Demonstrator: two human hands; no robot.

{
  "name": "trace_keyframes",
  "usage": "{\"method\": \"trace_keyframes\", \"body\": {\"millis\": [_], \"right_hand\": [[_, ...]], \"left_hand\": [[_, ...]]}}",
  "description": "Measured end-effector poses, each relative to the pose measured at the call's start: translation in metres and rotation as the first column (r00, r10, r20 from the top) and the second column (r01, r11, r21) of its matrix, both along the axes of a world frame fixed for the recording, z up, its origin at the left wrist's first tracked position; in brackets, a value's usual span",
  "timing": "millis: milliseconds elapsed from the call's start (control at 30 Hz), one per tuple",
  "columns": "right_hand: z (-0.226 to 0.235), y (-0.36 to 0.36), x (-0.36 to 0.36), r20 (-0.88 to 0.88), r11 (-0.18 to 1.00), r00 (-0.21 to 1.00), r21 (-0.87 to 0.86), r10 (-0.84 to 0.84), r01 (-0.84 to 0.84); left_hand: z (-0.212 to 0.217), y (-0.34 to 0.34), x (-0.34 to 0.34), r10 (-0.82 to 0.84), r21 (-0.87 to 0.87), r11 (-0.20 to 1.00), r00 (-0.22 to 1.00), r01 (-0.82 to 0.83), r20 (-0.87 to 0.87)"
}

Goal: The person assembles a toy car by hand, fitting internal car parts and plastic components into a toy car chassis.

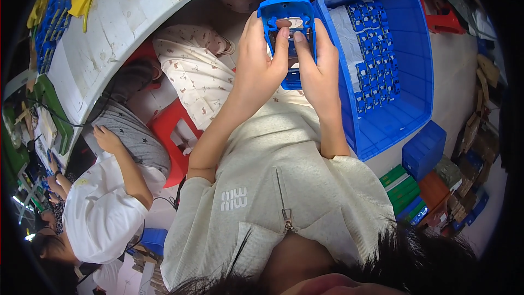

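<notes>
Held up above my lap is a blue plastic shell (284,4), an elongated hollow piece with a rounded far end and openings through its middle. My left hand (261,61) grips its left side, fingers wrapped behind. On the opposite side my right hand (319,71) is closed round the edge. Both thumbs reach over into the hollow and press close to each other near the centre. A small shiny round or oval piece shows by the left thumb; its kind is unclear. My fingertips are hidden behind the shell.
Right of my hands stands a deep blue crate (417,76) with rows of small blue parts (376,49) and white sheeting. A white table (117,11) curves across the left. Beside a red stool (173,131), a co-worker in a white shirt (103,207) sits. Green boxes (401,186) lie lower right.
</notes>
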State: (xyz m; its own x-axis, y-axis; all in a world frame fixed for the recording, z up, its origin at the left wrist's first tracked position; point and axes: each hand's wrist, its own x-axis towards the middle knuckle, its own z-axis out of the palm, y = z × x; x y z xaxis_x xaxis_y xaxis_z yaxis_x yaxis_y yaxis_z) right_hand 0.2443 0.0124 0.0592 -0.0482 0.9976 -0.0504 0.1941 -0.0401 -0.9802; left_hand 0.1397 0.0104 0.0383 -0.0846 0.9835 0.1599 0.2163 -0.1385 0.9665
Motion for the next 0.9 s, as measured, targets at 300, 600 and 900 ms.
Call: {"method": "trace_keyframes", "body": {"millis": [300, 600, 900], "right_hand": [[0.000, 0.000, -0.002, 0.019, 0.998, 0.999, 0.040, -0.039, 0.038], [-0.003, 0.003, 0.000, 0.118, 0.998, 0.993, 0.053, 0.025, -0.032], [-0.007, -0.004, 0.004, -0.128, 0.982, 0.980, -0.097, 0.150, -0.163]], "left_hand": [[0.004, 0.002, 0.003, 0.019, 0.012, 1.000, 1.000, -0.019, 0.016], [0.006, 0.001, 0.002, 0.095, -0.016, 0.995, 0.994, -0.094, 0.051], [0.003, 0.001, -0.003, 0.189, -0.089, 0.980, 0.970, -0.177, 0.154]]}}
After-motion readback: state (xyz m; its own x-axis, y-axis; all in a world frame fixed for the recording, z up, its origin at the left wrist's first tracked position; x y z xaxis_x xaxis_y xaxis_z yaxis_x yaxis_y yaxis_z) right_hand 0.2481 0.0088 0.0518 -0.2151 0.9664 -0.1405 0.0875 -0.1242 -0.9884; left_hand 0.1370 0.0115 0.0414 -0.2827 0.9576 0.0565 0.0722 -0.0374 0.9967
